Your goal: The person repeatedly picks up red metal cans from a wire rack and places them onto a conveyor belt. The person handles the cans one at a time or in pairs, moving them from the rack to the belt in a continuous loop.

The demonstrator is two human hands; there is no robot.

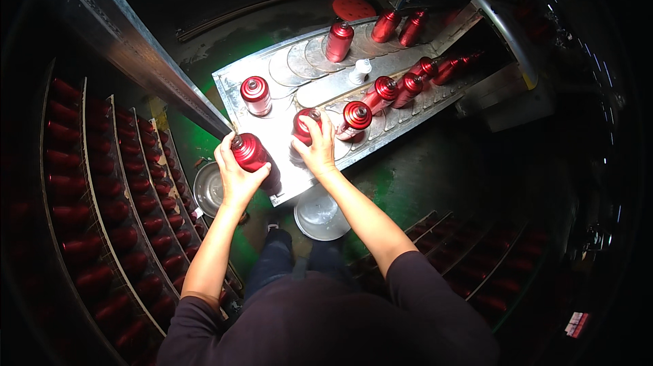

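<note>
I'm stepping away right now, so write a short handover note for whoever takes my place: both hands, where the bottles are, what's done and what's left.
Left hand: grip closed around a red metal bottle, off the near end of the conveyor tray.
Right hand: grip closed on a second red bottle standing on the tray.
Done: racks of red bottles at left look filled.
Left: one lone bottle at the near end, a row of bottles coming along the front lane and more at the back. A small white piece stands mid-tray.
</note>
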